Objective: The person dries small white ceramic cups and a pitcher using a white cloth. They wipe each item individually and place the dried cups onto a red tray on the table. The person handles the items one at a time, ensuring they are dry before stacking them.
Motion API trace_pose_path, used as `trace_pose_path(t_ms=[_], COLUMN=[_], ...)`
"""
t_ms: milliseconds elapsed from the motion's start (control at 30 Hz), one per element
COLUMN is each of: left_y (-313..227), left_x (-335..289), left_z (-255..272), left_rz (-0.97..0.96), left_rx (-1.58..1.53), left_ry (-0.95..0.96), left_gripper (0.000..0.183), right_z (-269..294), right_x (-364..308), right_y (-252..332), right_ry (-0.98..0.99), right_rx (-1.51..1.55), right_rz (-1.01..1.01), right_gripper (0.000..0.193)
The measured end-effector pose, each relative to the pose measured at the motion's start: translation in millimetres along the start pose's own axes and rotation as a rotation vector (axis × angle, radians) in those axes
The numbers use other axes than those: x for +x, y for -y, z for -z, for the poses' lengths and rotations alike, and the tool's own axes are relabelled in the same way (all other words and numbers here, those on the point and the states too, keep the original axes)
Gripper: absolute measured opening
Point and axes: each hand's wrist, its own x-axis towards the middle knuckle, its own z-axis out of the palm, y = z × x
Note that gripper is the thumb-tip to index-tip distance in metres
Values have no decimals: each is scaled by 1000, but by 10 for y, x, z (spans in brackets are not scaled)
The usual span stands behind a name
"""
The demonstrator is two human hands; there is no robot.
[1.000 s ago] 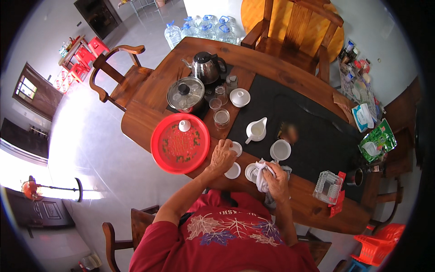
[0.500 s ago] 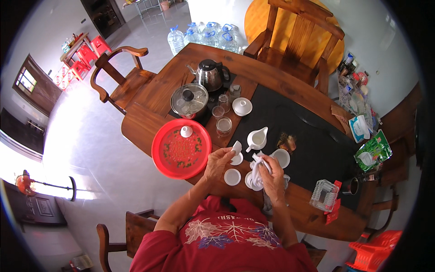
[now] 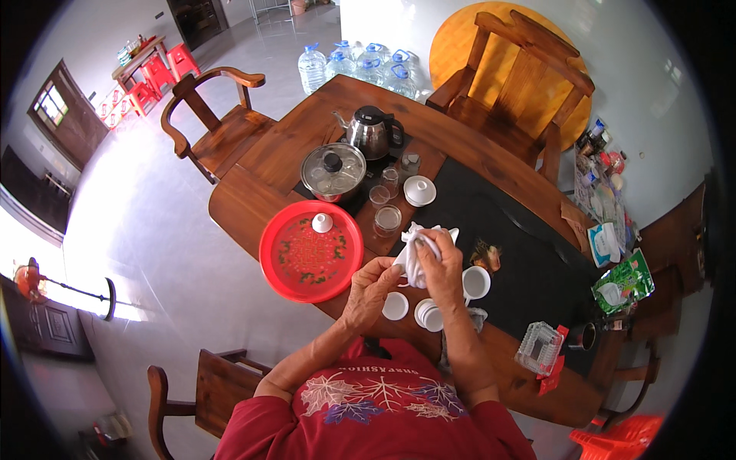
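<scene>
White cloth, bunched into a wad, sits between the two hands above the near edge of the wooden table in the head view, with one corner poking out toward the black mat. The right hand is curled tightly over it from the right and covers most of it; whether a small cup is wrapped inside, I cannot tell. The left hand closes on the cloth's lower left edge with its fingers pinched, so both hands touch it, the right more fully. Just below the hands stand one small white cup and a short stack of cups, with one larger white cup to the right. To the left lies one red round tray carrying one upturned cup. Farther off stand one lidded steel pot, one kettle, three glass cups and one lidded white bowl.
</scene>
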Motion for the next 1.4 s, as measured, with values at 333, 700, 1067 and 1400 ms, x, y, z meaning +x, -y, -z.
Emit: trace_pose_path(t_ms=[333,700,1067,1400], left_y=[-77,-245,-373,-110], left_x=[2,43,91,101], left_z=[112,189,37,135], left_rz=[69,275,213,146], left_rx=[-154,-84,-237,-691], left_ry=[85,245,53,156], left_gripper=[15,16,19,22], right_z=[-218,118,-278,-268], right_x=[-113,16,-60,-29], right_y=[30,50,262,143], right_ry=[-95,161,-5,-134], right_rx=[-356,367,-646,-385], right_rz=[451,-184,794,515], right_gripper=[27,20,31,34])
